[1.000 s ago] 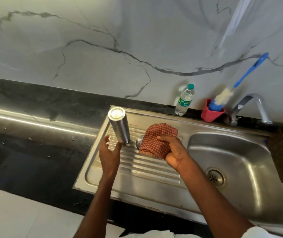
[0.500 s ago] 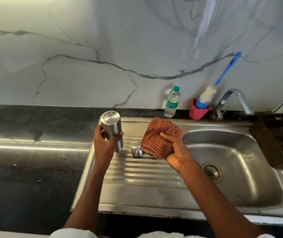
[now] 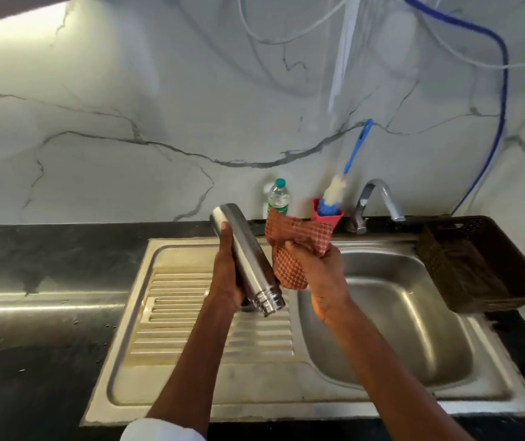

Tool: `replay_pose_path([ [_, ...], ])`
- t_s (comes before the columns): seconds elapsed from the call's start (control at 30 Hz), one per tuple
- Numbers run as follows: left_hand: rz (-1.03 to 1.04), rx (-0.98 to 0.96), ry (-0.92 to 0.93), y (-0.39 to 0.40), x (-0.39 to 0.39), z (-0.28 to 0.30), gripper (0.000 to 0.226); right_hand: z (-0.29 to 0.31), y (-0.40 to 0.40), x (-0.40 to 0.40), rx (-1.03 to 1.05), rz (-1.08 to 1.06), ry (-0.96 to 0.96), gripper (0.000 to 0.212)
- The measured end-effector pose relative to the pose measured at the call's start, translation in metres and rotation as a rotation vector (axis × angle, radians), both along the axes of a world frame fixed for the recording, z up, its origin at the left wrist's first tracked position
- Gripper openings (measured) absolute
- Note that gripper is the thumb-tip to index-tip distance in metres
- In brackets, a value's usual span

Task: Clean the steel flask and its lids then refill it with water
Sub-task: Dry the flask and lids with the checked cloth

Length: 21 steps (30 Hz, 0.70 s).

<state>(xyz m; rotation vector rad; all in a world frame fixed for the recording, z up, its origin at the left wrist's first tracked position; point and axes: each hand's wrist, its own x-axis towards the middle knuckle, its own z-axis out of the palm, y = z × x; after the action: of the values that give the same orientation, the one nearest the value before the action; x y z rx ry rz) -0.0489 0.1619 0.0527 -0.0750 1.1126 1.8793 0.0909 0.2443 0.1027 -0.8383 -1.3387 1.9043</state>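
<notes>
Lifted off the drainboard since the earlier frame, steel flask (image 3: 248, 259), gripped by left hand (image 3: 227, 275), meets checked cloth (image 3: 293, 249) bunched in right hand (image 3: 318, 275) at frame centre; wiping underway, refilling pending.

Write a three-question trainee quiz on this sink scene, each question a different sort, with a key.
1. True or false: the steel flask stands upright on the drainboard.
2. Which hand holds the checked cloth?
A. left
B. right
3. Fill in: the bottle brush stands in a ___ cup.

Key: 1 false, the left hand holds it tilted, neck downward; 2 B, right hand; 3 red.
</notes>
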Motion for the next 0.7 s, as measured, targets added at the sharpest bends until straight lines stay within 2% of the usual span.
replay_pose_path([
  [0.07, -0.096, 0.062, -0.086, 0.016, 0.023, -0.001, 0.08, -0.009, 0.006, 0.006, 0.257, 0.03, -0.162, 0.03],
  [0.13, -0.116, 0.101, -0.151, 0.03, 0.036, -0.007, 0.075, -0.02, 0.007, 0.022, 0.51, 0.194, -0.203, 0.039],
  [0.23, -0.142, 0.056, -0.203, 0.038, 0.048, -0.021, 0.081, -0.036, 0.008, 0.056, 0.808, 0.418, -0.315, 0.065],
  [0.27, -0.157, 0.029, -0.198, 0.04, 0.053, -0.025, 0.08, -0.039, 0.011, 0.062, 0.798, 0.421, -0.336, 0.064],
  [0.37, -0.227, -0.024, -0.16, 0.044, 0.068, -0.034, 0.066, -0.034, 0.033, 0.048, 0.717, 0.247, -0.34, 0.053],
  [0.5, -0.233, -0.059, -0.07, 0.052, 0.074, -0.034, 0.058, -0.015, 0.065, 0.023, 0.824, 0.145, -0.538, 0.045],
  [0.6, -0.209, -0.051, -0.069, 0.055, 0.067, -0.024, 0.056, -0.021, 0.051, 0.041, 0.816, 0.319, -0.404, 0.049],
  [0.7, -0.148, -0.026, -0.112, 0.055, 0.053, -0.027, 0.072, -0.042, 0.021, 0.078, 0.813, 0.439, -0.214, 0.063],
])
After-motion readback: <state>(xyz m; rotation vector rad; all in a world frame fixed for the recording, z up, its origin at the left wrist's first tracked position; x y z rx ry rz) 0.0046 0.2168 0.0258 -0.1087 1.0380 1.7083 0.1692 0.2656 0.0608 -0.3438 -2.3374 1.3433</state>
